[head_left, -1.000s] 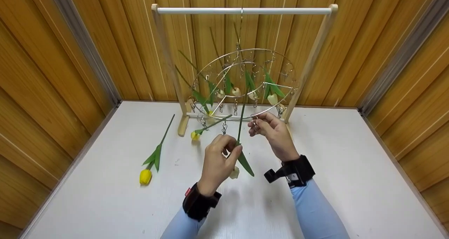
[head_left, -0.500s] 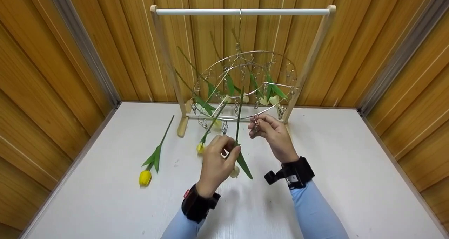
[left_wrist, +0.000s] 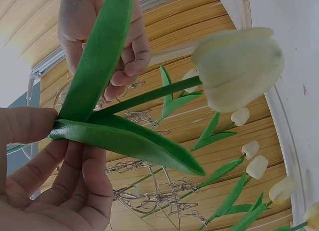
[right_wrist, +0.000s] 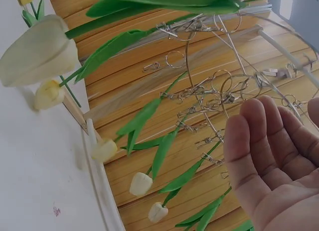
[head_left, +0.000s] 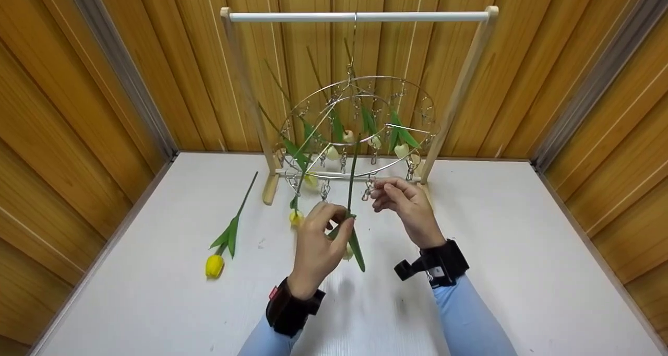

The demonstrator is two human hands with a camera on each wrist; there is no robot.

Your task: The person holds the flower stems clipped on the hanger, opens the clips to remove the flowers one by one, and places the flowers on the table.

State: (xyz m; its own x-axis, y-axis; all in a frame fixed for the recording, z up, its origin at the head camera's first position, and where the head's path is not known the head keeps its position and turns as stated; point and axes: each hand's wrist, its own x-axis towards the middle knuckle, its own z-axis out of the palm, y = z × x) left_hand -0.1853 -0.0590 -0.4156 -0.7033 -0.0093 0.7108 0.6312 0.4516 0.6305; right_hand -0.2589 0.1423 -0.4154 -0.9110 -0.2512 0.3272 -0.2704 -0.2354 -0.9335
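My left hand (head_left: 321,246) pinches an artificial white tulip (left_wrist: 239,66) at the base of its green leaves, bloom down and stem up. The stem rises in front of a round wire clip hanger (head_left: 399,77). My right hand (head_left: 412,210) is just right of a dangling metal clip (head_left: 367,190); its fingers look loosely bent, with nothing visible between them in the right wrist view. A yellow tulip (head_left: 296,218) hangs bloom down at the hanger's front left. Several pale tulips, one of them a white tulip (right_wrist: 141,183), hang farther back.
The hanger is hooked on a white bar (head_left: 422,16) between two wooden posts, with the right post (head_left: 462,84) behind my right hand. Another yellow tulip (head_left: 214,266) lies on the white table (head_left: 496,241) at the left. Wood-patterned walls (head_left: 198,58) enclose the table.
My right hand has let go of the clip, which now hangs left of its fingertips. The front yellow tulip has swung from slanted to nearly vertical. The hanger has shifted slightly left.
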